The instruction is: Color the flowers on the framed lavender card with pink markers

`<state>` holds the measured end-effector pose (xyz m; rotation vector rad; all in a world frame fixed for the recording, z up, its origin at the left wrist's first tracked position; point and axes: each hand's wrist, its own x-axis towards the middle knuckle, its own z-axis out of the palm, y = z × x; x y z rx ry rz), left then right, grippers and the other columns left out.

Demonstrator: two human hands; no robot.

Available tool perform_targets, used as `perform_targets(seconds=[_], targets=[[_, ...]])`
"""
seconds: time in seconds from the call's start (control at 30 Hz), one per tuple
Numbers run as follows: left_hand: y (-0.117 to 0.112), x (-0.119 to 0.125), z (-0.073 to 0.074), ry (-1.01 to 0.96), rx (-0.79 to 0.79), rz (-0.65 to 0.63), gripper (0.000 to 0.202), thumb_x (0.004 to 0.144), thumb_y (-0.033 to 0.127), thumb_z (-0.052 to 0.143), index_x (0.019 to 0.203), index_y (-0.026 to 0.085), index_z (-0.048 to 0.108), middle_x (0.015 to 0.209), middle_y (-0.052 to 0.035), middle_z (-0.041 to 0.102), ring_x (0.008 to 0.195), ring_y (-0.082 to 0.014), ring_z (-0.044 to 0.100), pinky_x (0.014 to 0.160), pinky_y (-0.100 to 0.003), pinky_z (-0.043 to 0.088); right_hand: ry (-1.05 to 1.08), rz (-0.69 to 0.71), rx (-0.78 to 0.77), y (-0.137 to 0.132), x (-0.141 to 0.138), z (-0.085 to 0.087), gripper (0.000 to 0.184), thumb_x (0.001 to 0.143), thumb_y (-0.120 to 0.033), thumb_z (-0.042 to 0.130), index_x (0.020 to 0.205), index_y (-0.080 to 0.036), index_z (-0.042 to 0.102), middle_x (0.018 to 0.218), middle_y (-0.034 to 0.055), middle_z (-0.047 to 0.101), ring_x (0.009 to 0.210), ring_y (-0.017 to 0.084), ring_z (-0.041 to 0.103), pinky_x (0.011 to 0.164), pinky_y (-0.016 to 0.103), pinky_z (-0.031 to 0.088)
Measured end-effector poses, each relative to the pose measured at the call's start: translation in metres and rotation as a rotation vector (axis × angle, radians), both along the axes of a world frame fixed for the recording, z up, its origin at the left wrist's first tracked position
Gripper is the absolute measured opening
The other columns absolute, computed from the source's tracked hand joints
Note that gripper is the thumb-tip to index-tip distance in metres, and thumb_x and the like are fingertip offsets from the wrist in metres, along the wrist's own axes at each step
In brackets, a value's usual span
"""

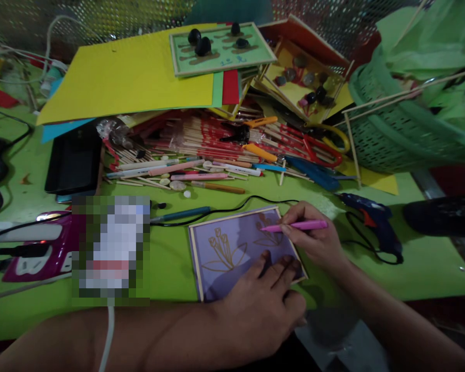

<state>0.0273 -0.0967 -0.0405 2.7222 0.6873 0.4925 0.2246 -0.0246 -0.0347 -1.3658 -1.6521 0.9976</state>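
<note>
- Fingers of the left hand (269,307) lie slightly apart, flat on the purple card (256,248), clamped on nothing.
- That card, edged with pale sticks, is under the left fingertips and stretches beyond them, bearing two brown flower drawings.
- Just beyond the left fingers, the right hand (313,237) has its thumb and fingers pinched together on a pink pen (310,226); the tip points left from them, at the right-hand flower drawing.
- Left of the left fingers, past the card's edge, is a pixelated device (114,245) with a white cable.
- Right of the right fingers, a blue glue gun (366,204) lies on the green table (430,268).
- Farther beyond both hands' fingers are scattered pens (199,176) and orange-handled pliers (248,135).
- Farther still, ahead and left of the fingers, are yellow sheets (139,77), with a framed green card (225,49) bearing dark stones (202,46) overlapping them.
- A green basket (399,129) stands ahead and right of the right fingers.
</note>
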Motion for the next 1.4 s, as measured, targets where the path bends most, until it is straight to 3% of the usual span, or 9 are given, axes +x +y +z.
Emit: perform_targets(seconds=[1.0, 1.4], targets=[[-0.0006, -0.0005, 0.0017, 0.01, -0.012, -0.008, 0.027, 0.106, 0.039, 0.044, 0.107, 0.018, 0.061, 0.149, -0.0162, 0.056, 0.137, -0.0284, 0.055, 0.117, -0.052, 0.035, 0.047, -0.074, 0.017, 0.0025, -0.0044, 0.0039, 0.01, 0.085, -0.026, 0.07, 0.082, -0.023, 0.061, 0.072, -0.0006, 0.061, 0.063, 0.016, 0.055, 0.056, 0.028, 0.045], [-0.0002, 0.0, 0.0031, 0.004, -0.021, -0.001, 0.029, 0.108, 0.039, 0.04, 0.107, 0.017, 0.06, 0.149, -0.016, 0.057, 0.137, -0.0274, 0.056, 0.117, -0.051, 0.035, 0.009, -0.039, 0.043, 0.0021, -0.0037, 0.0031, 0.008, 0.088, -0.025, 0.07, 0.084, -0.023, 0.063, 0.076, -0.0005, 0.063, 0.065, 0.015, 0.057, 0.058, 0.028, 0.046]])
